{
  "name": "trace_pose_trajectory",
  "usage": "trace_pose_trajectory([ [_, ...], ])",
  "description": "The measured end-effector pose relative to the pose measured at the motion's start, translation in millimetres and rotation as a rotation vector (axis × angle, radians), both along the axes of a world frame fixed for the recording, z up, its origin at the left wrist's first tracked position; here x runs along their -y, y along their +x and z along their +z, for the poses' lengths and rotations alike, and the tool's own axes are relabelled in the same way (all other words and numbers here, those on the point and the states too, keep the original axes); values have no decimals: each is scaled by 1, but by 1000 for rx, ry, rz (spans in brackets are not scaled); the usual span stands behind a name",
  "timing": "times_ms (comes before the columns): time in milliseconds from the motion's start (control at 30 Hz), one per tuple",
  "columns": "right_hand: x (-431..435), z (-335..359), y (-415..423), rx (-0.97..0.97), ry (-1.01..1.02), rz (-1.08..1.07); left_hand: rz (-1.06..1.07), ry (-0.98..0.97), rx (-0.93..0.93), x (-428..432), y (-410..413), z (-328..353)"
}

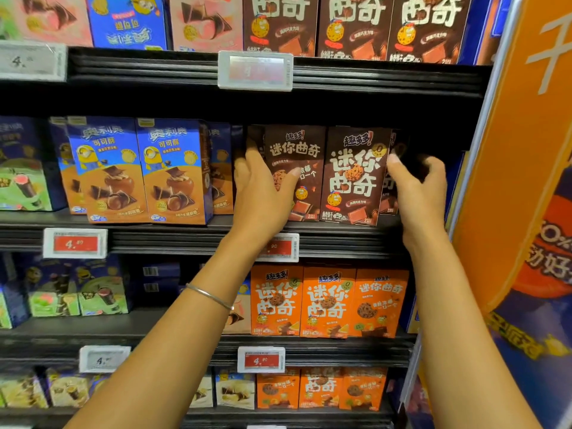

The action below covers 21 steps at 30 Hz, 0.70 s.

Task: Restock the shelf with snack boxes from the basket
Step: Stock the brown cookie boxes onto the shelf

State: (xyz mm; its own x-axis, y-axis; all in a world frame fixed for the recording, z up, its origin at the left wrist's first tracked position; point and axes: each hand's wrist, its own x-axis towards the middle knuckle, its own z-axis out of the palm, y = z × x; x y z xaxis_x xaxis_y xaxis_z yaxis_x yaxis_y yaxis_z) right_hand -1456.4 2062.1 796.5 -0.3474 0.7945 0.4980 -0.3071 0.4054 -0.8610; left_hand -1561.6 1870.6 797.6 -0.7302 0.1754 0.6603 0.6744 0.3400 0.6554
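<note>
Two brown cookie snack boxes stand upright side by side on the middle shelf. My left hand grips the left brown box, fingers at its left side and thumb across its front. My right hand is at the right side of the right brown box, thumb touching its upper right edge, fingers curled behind. A third brown box is partly hidden between that box and my right palm. The basket is not in view.
Blue boxes with a yellow cartoon figure stand left of the brown ones. Orange cookie boxes fill the shelf below and more brown boxes the shelf above. An orange promotional panel borders the shelves on the right. Price tags hang on the shelf edges.
</note>
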Motion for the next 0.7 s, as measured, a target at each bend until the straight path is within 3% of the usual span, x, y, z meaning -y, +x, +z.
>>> trace_pose_trajectory([
  [133,16,-8,-4,37,227,-81,139,-70,-108,-2,10,-7],
  [700,0,-10,-6,97,164,15,107,-71,-44,-17,17,0],
])
